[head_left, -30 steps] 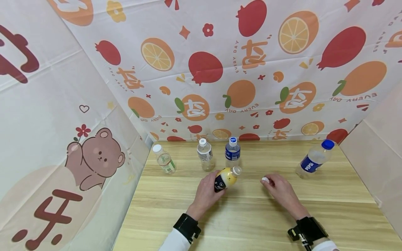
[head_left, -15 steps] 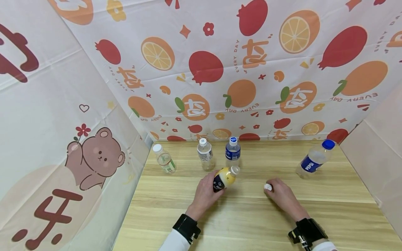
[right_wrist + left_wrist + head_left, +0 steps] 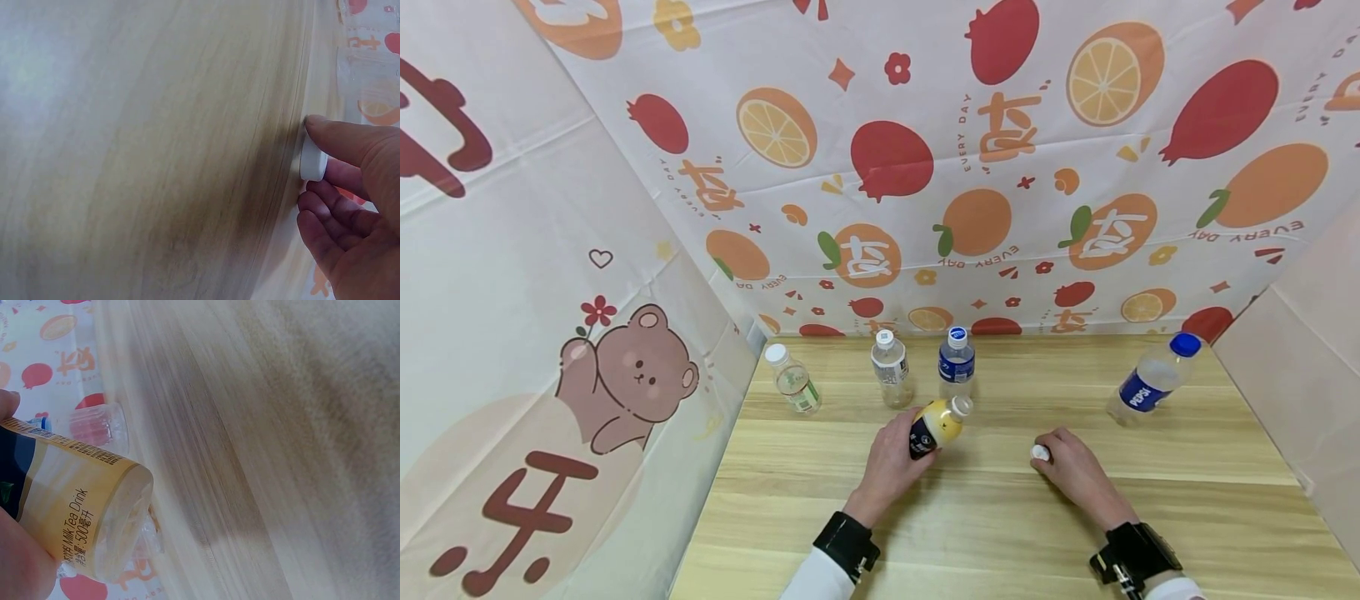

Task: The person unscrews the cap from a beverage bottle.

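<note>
In the head view my left hand (image 3: 892, 457) grips a yellow milk tea bottle (image 3: 944, 422) with a dark label, tilted so its uncapped mouth points up and to the right. Its base and the words "Milk Tea Drink" on the bottle (image 3: 75, 500) show large in the left wrist view. Off to the right, my right hand (image 3: 1072, 469) pinches a small white bottle cap (image 3: 1041, 452) between thumb and index finger. The right wrist view has the cap (image 3: 313, 160) edge-on, close to the tabletop; whether it touches the wood I cannot tell. The other fingers of that hand are loosely curled.
Along the back of the wooden table (image 3: 985, 533) stand a clear bottle with a white cap (image 3: 793, 382), another clear bottle (image 3: 891, 372) and a blue-labelled bottle (image 3: 956, 367). A blue-capped Pepsi bottle (image 3: 1152, 382) stands at the right. A fruit-print cloth (image 3: 820, 192) hangs behind.
My right hand has moved slightly toward me and to the right with the cap, turning it a little. The left hand with the milk tea bottle has barely shifted.
</note>
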Demonstrator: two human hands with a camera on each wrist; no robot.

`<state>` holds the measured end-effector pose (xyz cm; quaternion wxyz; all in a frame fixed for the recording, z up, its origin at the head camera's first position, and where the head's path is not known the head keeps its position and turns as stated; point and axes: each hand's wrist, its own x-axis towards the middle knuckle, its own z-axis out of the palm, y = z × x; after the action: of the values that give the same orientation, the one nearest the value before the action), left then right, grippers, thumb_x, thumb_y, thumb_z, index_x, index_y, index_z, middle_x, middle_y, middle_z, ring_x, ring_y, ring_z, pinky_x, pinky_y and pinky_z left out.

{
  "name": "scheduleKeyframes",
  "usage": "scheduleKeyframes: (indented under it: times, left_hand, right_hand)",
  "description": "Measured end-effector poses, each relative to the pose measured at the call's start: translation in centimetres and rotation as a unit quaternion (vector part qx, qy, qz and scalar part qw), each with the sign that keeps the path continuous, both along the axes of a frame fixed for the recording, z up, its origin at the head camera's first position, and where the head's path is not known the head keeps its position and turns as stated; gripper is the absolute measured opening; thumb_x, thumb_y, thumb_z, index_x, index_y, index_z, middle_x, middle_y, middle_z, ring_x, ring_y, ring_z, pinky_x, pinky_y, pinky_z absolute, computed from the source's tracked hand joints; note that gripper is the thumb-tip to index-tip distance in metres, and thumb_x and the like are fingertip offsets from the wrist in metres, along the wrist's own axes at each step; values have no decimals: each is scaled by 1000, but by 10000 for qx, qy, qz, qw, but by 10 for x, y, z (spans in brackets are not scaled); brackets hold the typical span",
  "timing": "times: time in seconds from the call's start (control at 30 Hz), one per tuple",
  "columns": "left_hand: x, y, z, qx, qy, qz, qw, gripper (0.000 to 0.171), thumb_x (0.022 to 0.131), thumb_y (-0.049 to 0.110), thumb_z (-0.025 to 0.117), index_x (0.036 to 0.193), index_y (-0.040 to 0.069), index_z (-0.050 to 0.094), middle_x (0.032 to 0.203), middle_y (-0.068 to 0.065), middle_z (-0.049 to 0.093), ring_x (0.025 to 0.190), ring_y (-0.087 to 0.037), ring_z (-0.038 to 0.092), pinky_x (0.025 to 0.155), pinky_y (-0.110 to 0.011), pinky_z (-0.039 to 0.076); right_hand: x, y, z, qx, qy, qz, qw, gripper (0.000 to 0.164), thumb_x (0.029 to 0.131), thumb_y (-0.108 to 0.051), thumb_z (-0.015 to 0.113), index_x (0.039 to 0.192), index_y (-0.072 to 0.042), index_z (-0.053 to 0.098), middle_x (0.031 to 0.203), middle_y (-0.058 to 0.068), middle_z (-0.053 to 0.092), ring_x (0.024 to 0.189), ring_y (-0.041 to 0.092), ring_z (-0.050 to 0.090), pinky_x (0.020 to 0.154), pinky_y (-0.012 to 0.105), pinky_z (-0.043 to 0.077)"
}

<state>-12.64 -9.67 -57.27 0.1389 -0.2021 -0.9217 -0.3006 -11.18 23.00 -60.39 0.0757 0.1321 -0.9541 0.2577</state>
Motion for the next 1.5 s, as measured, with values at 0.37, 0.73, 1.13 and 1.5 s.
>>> scheduleKeyframes:
  times: [0.37, 0.73, 1.13, 1.5]
  left_hand:
    - [2, 4, 2, 83, -65, -70, 9999, 75, 79, 26, 90, 139, 4, 51, 122, -11, 68, 107, -25, 67, 93, -44, 57]
    - [4, 23, 8, 198, -117, -287, 9993, 74, 79, 27, 90, 139, 8, 52, 123, -7, 68, 108, -21, 66, 94, -40, 57]
    - [6, 43, 12, 171, 102, -511, 9985, 76, 79, 27, 91, 141, 9, 51, 121, -6, 68, 106, -18, 66, 93, -35, 56]
    - [7, 57, 19, 334, 180, -564, 9977, 74, 80, 27, 90, 140, 7, 52, 119, -6, 69, 105, -17, 67, 95, -31, 56]
  right_hand:
    - [-2, -2, 13, -57, -394, -321, 9987, 51, 95, -29, 76, 125, 10, 64, 113, 25, 65, 101, 41, 65, 87, 58, 54]
    - [0, -22, 45, -1052, -326, -194, 9937, 56, 107, -38, 57, 145, 4, 53, 138, 25, 61, 126, 46, 56, 102, 66, 45]
    - [12, -51, 67, -2478, 431, 651, 9657, 54, 102, -12, 57, 153, 1, 44, 141, 22, 60, 121, 37, 60, 103, 25, 47]
    - [12, -70, 79, -3133, -32, 756, 9466, 70, 91, -8, 76, 152, 1, 42, 146, 21, 55, 129, 25, 57, 104, 17, 42]
